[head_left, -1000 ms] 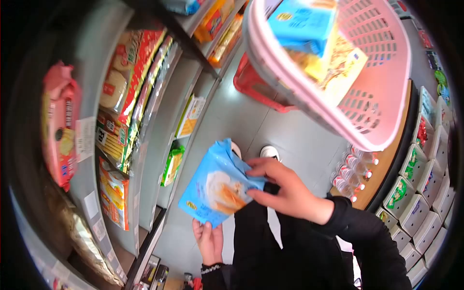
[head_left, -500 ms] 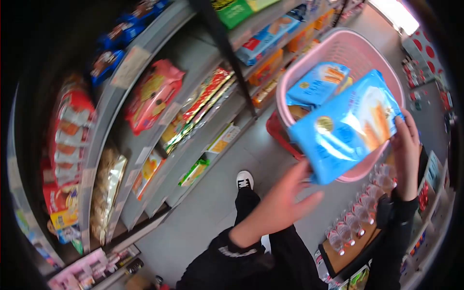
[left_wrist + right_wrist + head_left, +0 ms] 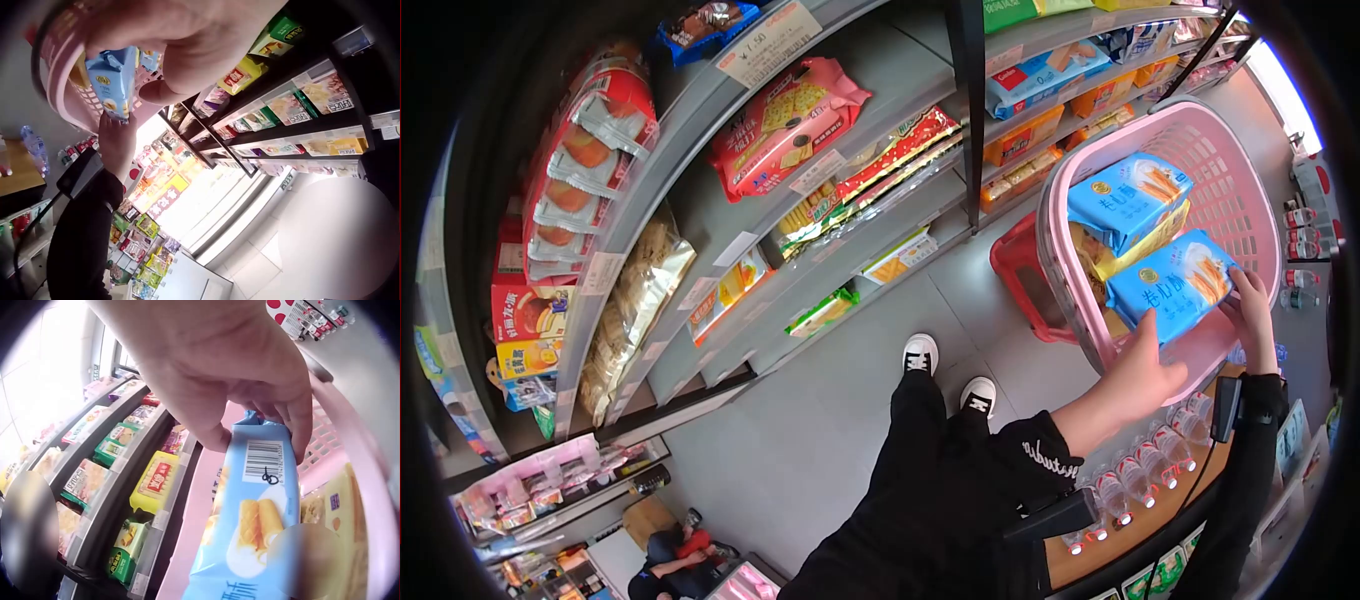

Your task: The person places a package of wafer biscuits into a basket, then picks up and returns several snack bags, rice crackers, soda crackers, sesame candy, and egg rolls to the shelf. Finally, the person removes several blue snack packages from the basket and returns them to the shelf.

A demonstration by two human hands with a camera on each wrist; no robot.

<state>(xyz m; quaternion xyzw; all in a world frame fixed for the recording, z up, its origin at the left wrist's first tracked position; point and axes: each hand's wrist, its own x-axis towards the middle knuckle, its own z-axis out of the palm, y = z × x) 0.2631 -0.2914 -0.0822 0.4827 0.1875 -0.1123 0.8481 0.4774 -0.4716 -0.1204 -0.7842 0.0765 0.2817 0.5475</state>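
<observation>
My right hand (image 3: 1252, 318) pinches one end of a blue packet of wafer rolls (image 3: 1172, 285), thumb on one side and fingers on the other in the right wrist view. The packet is inside the mouth of a pink plastic basket (image 3: 1258, 170). At its near left corner is my left hand (image 3: 1122, 388), fingertips right at the wrapper and thumb spread away from it. A second blue packet (image 3: 1125, 200) lies in the basket beyond it. Beneath these shows a yellow packet (image 3: 347, 534). In the left wrist view, my left hand (image 3: 200, 53) hides the packet's near end.
Shelves of packaged snacks run along the left, with a pink cracker pack (image 3: 790, 125) on one. A red basket (image 3: 1025, 275) stands beside the pink one. Several clear bottles (image 3: 1140, 480) line a wooden ledge on the right. A seated person (image 3: 675, 560) is at lower left.
Both hands have carried the blue packet from near the shelves, up and right, and lowered it into the pink basket. The right hand moved from the packet's top to its far end.
</observation>
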